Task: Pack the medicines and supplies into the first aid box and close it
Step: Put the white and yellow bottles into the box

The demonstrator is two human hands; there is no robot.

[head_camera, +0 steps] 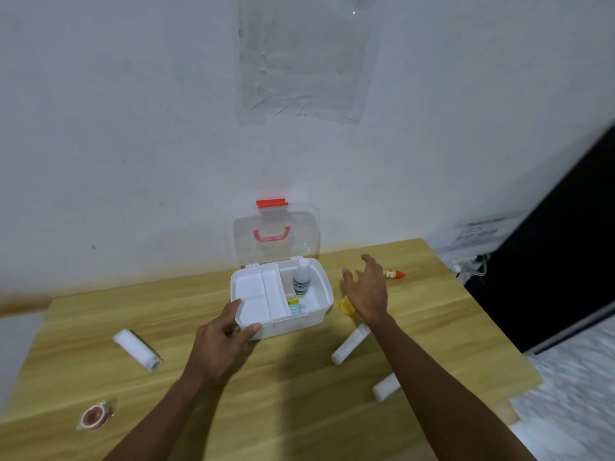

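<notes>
The white first aid box (324, 296) stands on the wooden table with its clear lid (307, 234) upright against the wall. Inside it are a white bottle (302, 277), a small yellow-topped item (293, 299) and a white tray insert (256, 294) on the left. My left hand (226, 341) grips the box's front left corner. Right of the box, my right hand (366, 291) hovers open above a yellow item (344, 307), and a small orange and red tube (394, 273) lies just beyond its fingers. Three white rolls (138, 350) (349, 344) (386, 387) lie on the table.
A red tape roll in clear wrap (95, 417) lies at the front left of the table (299, 394). The wall runs right behind the box. A dark panel (565, 244) and a white socket with a cable (469, 266) stand past the table's right edge.
</notes>
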